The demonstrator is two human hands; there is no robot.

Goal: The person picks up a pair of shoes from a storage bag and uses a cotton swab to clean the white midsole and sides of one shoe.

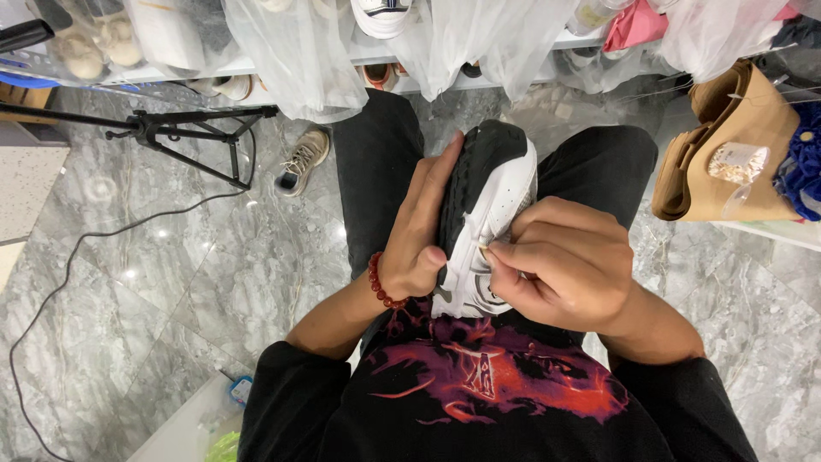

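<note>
A white and black sneaker rests on my lap, sole side turned left, toe pointing away from me. My left hand grips it along the black sole, thumb pressed on the white side; a red bead bracelet circles that wrist. My right hand is closed against the shoe's white upper, fingertips pinched together at the lace area. What the fingertips pinch is too small to tell.
A black tripod and its cable lie on the grey marble floor at left, with a tan sneaker beside it. Plastic-bagged shoes hang from a shelf ahead. A brown paper bag stands at right.
</note>
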